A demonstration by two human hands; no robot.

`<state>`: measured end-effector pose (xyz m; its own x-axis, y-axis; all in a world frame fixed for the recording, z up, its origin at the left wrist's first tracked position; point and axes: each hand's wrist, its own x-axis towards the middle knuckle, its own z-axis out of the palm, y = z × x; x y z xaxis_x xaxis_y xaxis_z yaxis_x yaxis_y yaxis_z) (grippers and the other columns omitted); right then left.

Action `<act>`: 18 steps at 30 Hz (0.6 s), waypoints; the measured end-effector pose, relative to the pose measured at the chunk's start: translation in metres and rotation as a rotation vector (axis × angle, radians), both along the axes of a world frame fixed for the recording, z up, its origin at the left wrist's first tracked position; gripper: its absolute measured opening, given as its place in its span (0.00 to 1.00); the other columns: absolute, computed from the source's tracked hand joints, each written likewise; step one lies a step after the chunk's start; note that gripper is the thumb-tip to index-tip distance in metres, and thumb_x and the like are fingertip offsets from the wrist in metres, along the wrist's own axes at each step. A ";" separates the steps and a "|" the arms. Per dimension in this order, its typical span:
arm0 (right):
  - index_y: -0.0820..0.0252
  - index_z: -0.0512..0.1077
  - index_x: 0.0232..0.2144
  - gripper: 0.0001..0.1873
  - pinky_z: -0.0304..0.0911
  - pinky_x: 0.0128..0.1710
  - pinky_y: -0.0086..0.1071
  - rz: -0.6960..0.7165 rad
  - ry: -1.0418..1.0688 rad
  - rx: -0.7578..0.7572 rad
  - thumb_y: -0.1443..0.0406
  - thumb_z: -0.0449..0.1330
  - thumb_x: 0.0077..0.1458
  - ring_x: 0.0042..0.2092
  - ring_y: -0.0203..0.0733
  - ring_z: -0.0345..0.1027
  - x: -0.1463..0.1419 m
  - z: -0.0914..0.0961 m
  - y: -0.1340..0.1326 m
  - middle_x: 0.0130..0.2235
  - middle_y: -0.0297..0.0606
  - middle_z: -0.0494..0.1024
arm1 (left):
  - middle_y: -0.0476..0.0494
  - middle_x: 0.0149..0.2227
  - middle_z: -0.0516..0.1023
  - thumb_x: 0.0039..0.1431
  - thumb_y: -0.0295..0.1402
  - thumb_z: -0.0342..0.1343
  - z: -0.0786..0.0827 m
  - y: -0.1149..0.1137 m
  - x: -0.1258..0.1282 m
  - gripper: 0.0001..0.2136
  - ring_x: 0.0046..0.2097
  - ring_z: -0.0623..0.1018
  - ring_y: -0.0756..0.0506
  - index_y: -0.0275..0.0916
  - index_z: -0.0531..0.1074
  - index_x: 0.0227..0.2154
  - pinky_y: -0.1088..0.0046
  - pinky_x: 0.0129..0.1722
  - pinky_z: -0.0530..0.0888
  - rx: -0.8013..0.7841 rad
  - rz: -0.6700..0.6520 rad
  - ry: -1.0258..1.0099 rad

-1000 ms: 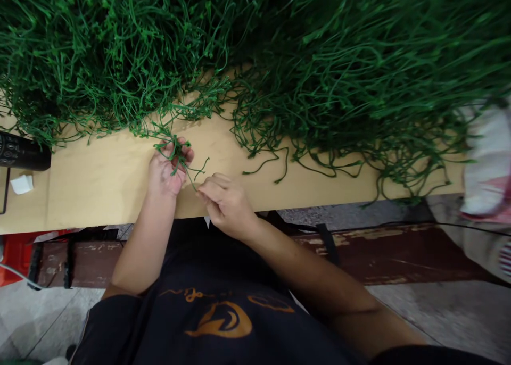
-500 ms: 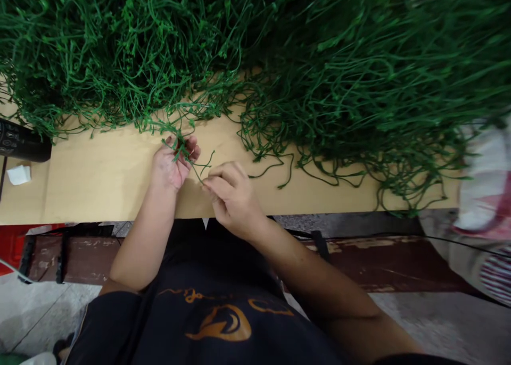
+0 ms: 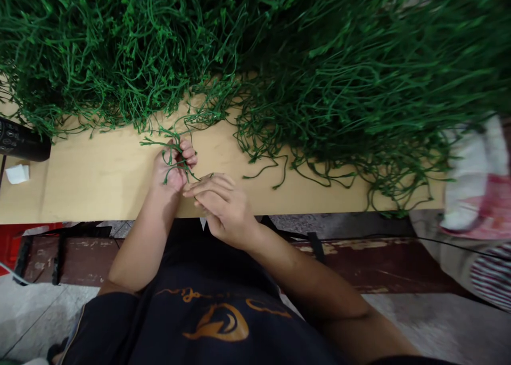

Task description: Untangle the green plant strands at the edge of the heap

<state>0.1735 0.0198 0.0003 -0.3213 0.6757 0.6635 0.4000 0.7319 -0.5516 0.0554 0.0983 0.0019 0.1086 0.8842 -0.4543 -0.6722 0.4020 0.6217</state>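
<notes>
My left hand is closed round a small bunch of green plastic stems near the front of the tan table. The bunch's branched ends stick out to the left and above the fingers. My right hand lies just to the right of it, fingers together and stretched toward the left hand, their tips touching a thin stem at the left palm. A large heap of the same green stems covers the back of the table, its loose ends reaching close to my left hand.
A black cylindrical object and a small white piece lie at the table's left end. Another person in light patterned clothing stands at the right edge. A dark wooden bench runs below the table edge.
My right hand slid left and now meets the left hand; the single stem that stretched between them has been drawn into the bunch. The left hand's fingers curled tighter.
</notes>
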 end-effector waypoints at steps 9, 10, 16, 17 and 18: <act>0.58 0.65 0.27 0.11 0.62 0.41 0.39 0.014 -0.034 0.018 0.78 0.51 0.48 0.37 0.38 0.71 0.001 0.005 -0.005 0.33 0.35 0.79 | 0.50 0.19 0.59 0.63 0.28 0.40 0.004 0.001 0.005 0.16 0.23 0.60 0.53 0.40 0.61 0.18 0.74 0.25 0.62 -0.084 0.048 -0.055; 0.58 0.64 0.27 0.11 0.62 0.41 0.38 0.012 -0.037 0.021 0.78 0.51 0.48 0.37 0.38 0.71 0.001 0.005 -0.006 0.33 0.35 0.79 | 0.50 0.19 0.59 0.63 0.28 0.39 0.005 0.001 0.005 0.17 0.22 0.59 0.53 0.40 0.60 0.18 0.75 0.24 0.61 -0.090 0.034 -0.096; 0.58 0.65 0.28 0.09 0.66 0.43 0.40 0.020 -0.012 -0.040 0.76 0.52 0.52 0.38 0.39 0.72 0.010 0.005 -0.005 0.33 0.37 0.78 | 0.50 0.20 0.60 0.62 0.25 0.37 0.007 0.003 0.002 0.17 0.22 0.63 0.55 0.36 0.60 0.18 0.80 0.21 0.60 -0.026 -0.020 -0.157; 0.59 0.66 0.29 0.07 0.67 0.43 0.40 0.023 0.004 -0.093 0.74 0.53 0.53 0.39 0.39 0.72 0.015 0.007 -0.005 0.34 0.39 0.78 | 0.50 0.20 0.60 0.62 0.26 0.37 0.007 0.003 0.002 0.17 0.22 0.63 0.55 0.36 0.60 0.18 0.80 0.21 0.60 -0.018 -0.007 -0.139; 0.59 0.68 0.30 0.05 0.68 0.43 0.39 0.014 0.023 -0.144 0.72 0.54 0.54 0.41 0.40 0.71 0.020 0.009 -0.005 0.37 0.41 0.77 | 0.50 0.20 0.60 0.62 0.26 0.37 0.008 0.004 0.002 0.17 0.22 0.64 0.55 0.36 0.61 0.18 0.80 0.21 0.60 -0.016 0.005 -0.113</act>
